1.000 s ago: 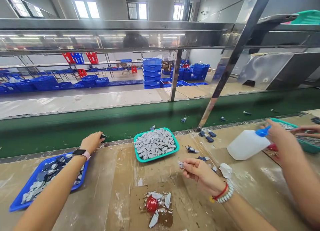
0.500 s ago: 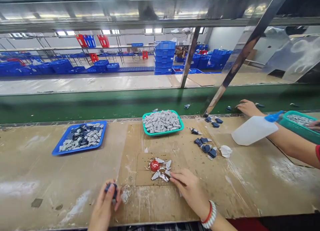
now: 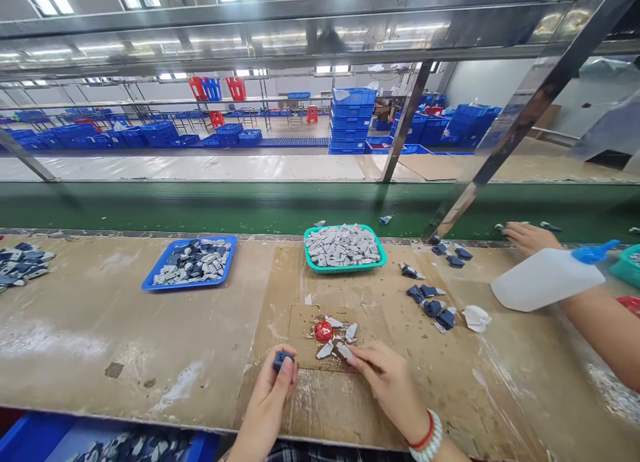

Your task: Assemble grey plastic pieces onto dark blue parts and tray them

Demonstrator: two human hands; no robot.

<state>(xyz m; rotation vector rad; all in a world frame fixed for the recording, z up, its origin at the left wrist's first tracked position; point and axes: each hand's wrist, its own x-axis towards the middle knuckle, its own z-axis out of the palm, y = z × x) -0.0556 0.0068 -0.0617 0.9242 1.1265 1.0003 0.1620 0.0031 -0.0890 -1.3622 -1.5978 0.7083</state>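
Head view, live: a dark blue piece (image 3: pixel 283 361) is pinched by the left hand (image 3: pixel 267 402); the right hand (image 3: pixel 387 389), grip unclear, is held at a grey shard (image 3: pixel 344 350), beside a red blob (image 3: pixel 324 331) on cardboard (image 3: pixel 305 322).

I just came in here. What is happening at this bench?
A person's left hand pinches a small dark blue piece. Their right hand lies beside pale grey pieces on a cardboard sheet, near a red blob. A teal tray and a blue tray hold more pieces. A co-worker's hand reaches by the green conveyor belt, beyond a white plastic bottle.
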